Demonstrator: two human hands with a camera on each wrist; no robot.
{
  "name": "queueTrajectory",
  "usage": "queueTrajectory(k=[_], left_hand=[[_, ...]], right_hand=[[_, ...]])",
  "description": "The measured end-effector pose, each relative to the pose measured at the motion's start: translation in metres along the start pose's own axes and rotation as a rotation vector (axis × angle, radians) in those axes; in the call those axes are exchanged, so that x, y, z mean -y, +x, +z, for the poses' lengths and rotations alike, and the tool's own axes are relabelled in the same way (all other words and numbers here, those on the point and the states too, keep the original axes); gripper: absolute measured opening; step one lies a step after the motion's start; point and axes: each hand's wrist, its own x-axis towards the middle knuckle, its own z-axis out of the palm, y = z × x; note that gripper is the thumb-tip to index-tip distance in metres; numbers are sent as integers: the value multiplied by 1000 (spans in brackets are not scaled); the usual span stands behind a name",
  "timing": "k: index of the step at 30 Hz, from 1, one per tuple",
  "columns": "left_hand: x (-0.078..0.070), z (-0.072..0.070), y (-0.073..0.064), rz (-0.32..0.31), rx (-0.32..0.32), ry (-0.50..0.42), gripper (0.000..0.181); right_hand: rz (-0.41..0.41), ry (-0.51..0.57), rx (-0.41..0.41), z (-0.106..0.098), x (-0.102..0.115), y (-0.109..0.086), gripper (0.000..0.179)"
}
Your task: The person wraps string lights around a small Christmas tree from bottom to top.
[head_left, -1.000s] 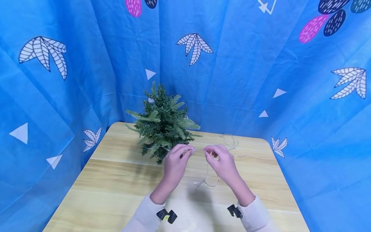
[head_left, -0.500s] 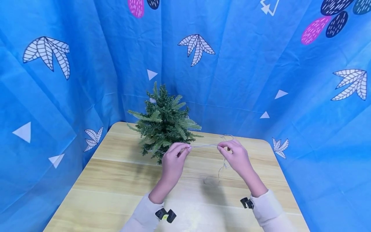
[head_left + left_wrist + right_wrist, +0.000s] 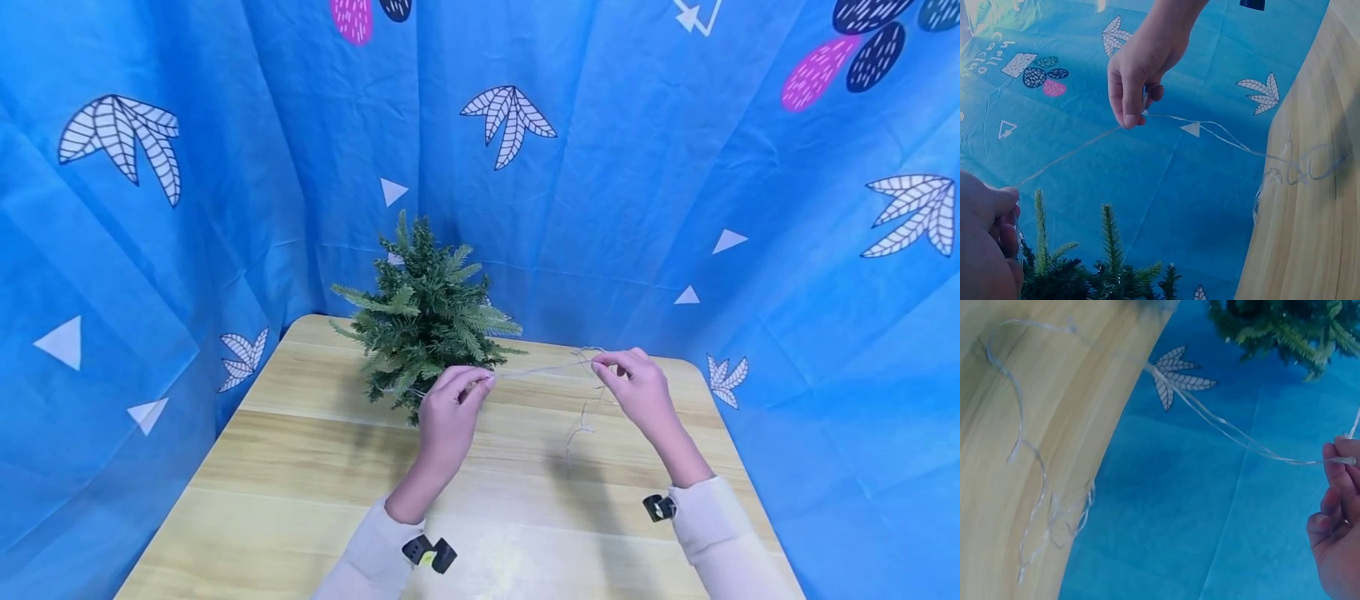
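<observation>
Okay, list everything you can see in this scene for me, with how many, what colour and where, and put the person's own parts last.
small tree: 1, green, standing towards the table's far side
thin wire: apparently 1, pale, running from the tree's lower branches through both hands, with loose loops on the right
table: 1, light wood, under the tree
printed cloth: count unclear, blue with white, pink and dark prints, behind and beside the table
wrist devices: 2, black, one at each cuff
sleeves: 2, whitish, on the forearms
left hand: 1, pinching the wire before the tree
right hand: 1, pinching the wire farther right
</observation>
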Motion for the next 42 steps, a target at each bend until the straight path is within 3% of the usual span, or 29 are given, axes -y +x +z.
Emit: queueTrajectory(k=[5,14,22,31,37,42], left_hand=[[1,0,2,1,-1,10,14],[0,3,1,32,-23,17,17],[3,2,4,8,-41,-3,13],[4,-1,4,-14,-40,-34,12],[4,1,3,0,-64,8,12],[4,3,3,-1,-89,24,13]], right_hand=[[10,-5,-26,-2,-6,7,12],[-127,-115,-146,0,-12,15,9],[-222,-182,-159,-2,-20,18,13],[-59,-119,-169,-19,-38,23,11],[126,-63,-153,-37,-47,29,21],[206,-26,-174,-51,-51,33,29]])
